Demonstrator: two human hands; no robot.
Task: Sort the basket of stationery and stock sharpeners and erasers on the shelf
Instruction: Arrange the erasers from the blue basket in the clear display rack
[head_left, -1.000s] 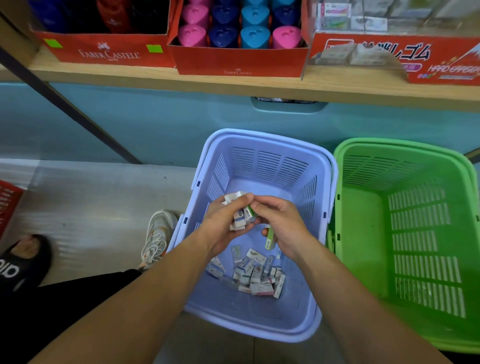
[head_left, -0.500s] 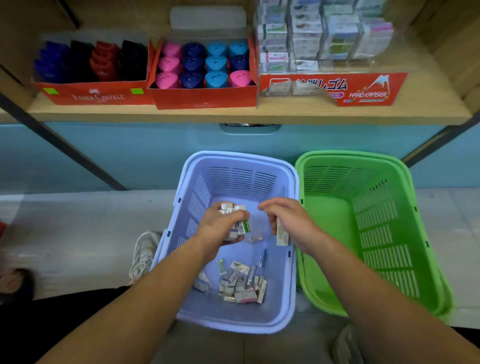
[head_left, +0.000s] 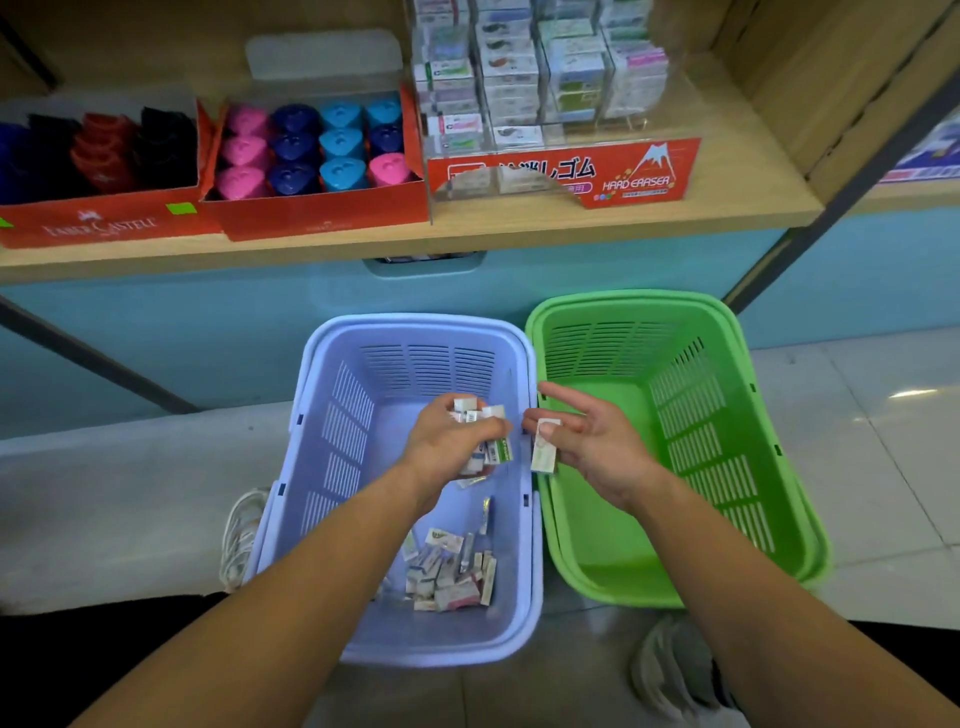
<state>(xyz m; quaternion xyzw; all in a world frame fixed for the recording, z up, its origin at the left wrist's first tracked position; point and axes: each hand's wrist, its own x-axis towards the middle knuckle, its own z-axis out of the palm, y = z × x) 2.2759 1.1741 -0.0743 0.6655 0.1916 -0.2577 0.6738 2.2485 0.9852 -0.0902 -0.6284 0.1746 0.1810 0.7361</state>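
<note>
1. Left hand (head_left: 452, 441) grips a clutch (head_left: 480, 415) of erasers, fingers curled round them, above the blue basket (head_left: 332, 467).
2. Right hand (head_left: 587, 441), just beside the left, pinches one eraser (head_left: 544, 452) under the thumb. Its index finger is extended and the other fingers are loosely bent.
3. Pile (head_left: 447, 571) of further erasers lies below both hands on the basket floor. Green basket (head_left: 727, 467) sits right of the right hand.
4. Step, judged: collecting erasers into one handful for shelving.
5. Next move, judged: add the single eraser to the clutch, then lift up and ahead to the display (head_left: 561, 171). A full fist may shed pieces.
</note>
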